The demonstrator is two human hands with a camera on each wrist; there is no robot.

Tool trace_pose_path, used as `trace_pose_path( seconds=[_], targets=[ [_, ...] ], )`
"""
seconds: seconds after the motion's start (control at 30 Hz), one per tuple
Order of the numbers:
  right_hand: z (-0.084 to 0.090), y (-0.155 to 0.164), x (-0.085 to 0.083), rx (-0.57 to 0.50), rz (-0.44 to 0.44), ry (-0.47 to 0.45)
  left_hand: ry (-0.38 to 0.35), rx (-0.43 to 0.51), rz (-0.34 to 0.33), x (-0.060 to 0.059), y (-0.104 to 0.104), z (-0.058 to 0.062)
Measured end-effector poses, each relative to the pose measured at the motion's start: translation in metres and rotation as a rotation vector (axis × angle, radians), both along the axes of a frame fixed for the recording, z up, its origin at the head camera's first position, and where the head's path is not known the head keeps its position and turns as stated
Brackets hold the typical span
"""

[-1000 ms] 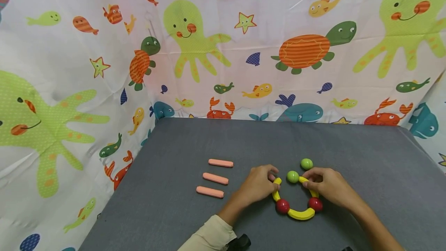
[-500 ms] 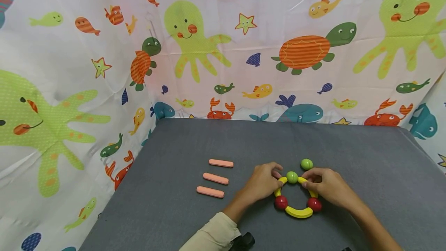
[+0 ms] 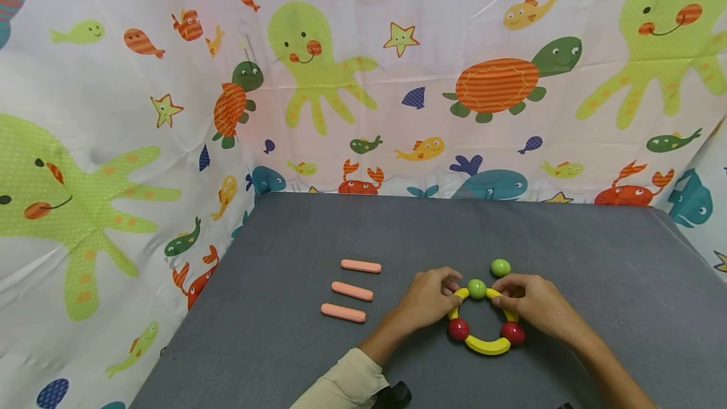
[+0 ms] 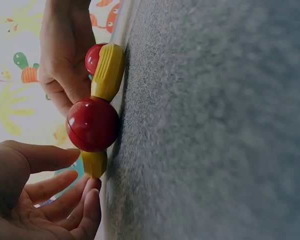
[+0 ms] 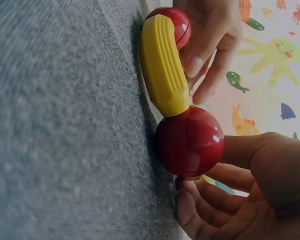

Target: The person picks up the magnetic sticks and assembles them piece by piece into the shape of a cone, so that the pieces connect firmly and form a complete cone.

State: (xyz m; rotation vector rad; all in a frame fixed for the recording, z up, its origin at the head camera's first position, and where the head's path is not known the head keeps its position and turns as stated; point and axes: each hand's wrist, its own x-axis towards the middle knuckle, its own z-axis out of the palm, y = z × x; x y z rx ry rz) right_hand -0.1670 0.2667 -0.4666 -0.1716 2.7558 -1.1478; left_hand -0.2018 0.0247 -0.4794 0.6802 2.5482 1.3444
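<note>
On the grey table, two red balls [image 3: 458, 330], a green ball [image 3: 476, 288] and three curved yellow pieces [image 3: 488, 347] form a ring. My left hand [image 3: 426, 299] pinches the left yellow piece [image 4: 94, 164] between thumb and fingers, beside a red ball [image 4: 92, 124] in the left wrist view. On the other side, my right hand [image 3: 538, 303] pinches the right yellow piece [image 3: 510, 316], mostly hidden behind a red ball [image 5: 190, 142] in the right wrist view. The green ball sits at the ring's far side, between the ends of both held pieces.
A second green ball [image 3: 500, 267] lies just beyond the ring, close to the right fingertips. Several pink sticks, one of them the nearest stick [image 3: 343, 313], lie to the left. A cloth with sea animals [image 3: 420, 68] hangs behind the table [image 3: 272, 346].
My left hand has moved slightly right, bringing the left yellow piece's far end up to the green ball, closing the gap there. The ring's front part shifted slightly left; the right hand stays.
</note>
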Motion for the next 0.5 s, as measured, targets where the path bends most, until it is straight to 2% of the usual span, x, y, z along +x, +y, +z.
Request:
trace_pose_path(
  seconds=[0.17,0.5],
  targets=[
    [0.002,-0.002,-0.001,0.036,0.000,0.056,0.011,0.038,-0.033,0.005,-0.016,0.000],
    [0.001,-0.012,0.001,0.036,0.031,0.196,-0.027,0.075,-0.048,0.023,-0.074,0.019]
  ],
)
